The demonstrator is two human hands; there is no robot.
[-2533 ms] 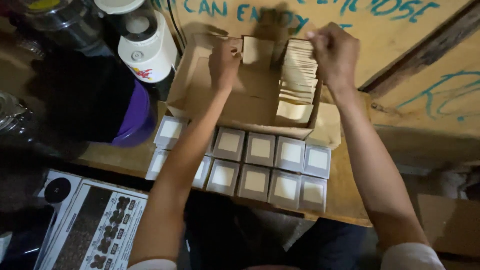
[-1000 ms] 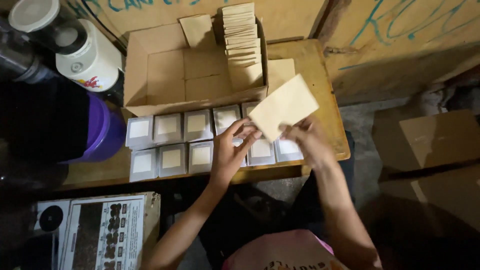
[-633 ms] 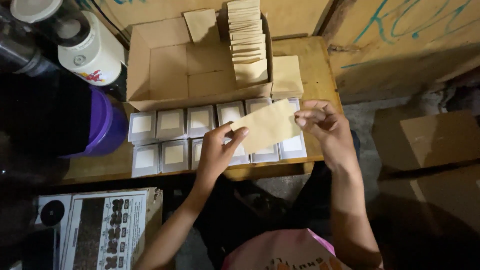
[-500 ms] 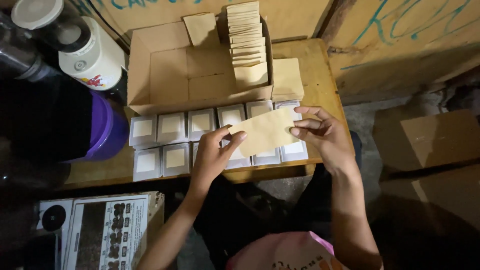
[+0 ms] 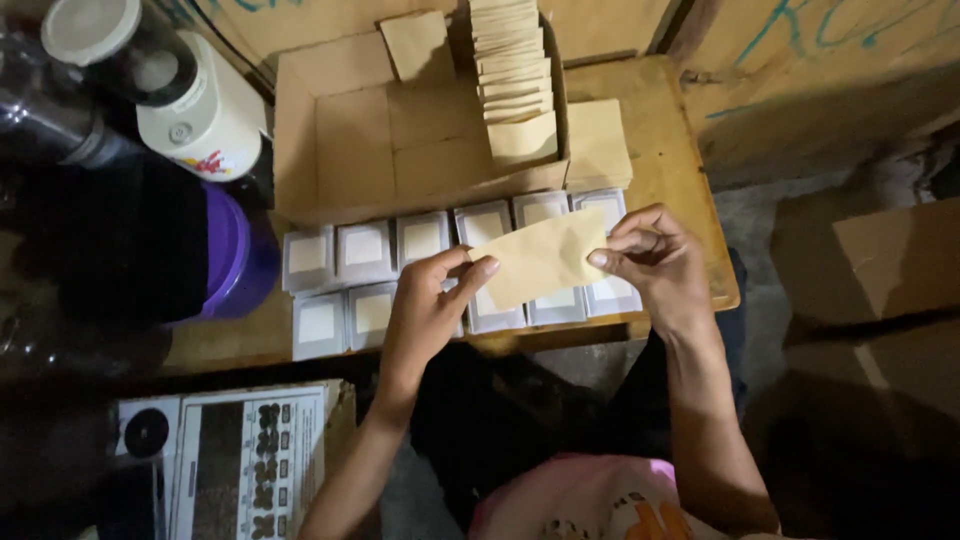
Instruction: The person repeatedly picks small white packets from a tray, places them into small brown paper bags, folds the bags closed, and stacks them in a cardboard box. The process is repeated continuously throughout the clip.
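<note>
Two hands held one flat tan envelope (image 5: 543, 258) above the rows of small grey-white packets (image 5: 420, 240). The left hand (image 5: 425, 315) pinched its lower left edge between thumb and fingertips, and the right hand (image 5: 655, 265) gripped its right end the same way, so both were closed on the paper. A moment earlier the envelope had been tilted up in the right hand alone while the left reached among the packets; half a second before, both hands had already met on it. By now it lay level and stretched between them, which I judged to mean it was being readied rather than fetched.

It looked thin, plain and unmarked, a long rectangle with crisp corners, slightly creased, and apparently empty.

Beneath it the packets sat in two rows on the wooden table (image 5: 690, 180), each with a pale square face. Beyond them stood an open cardboard box (image 5: 350, 140) holding a stack of like envelopes (image 5: 515, 70) along its right side, with a short loose pile just outside it. A purple tub (image 5: 235, 250) and a white jar (image 5: 195, 100) stood far left.
</note>
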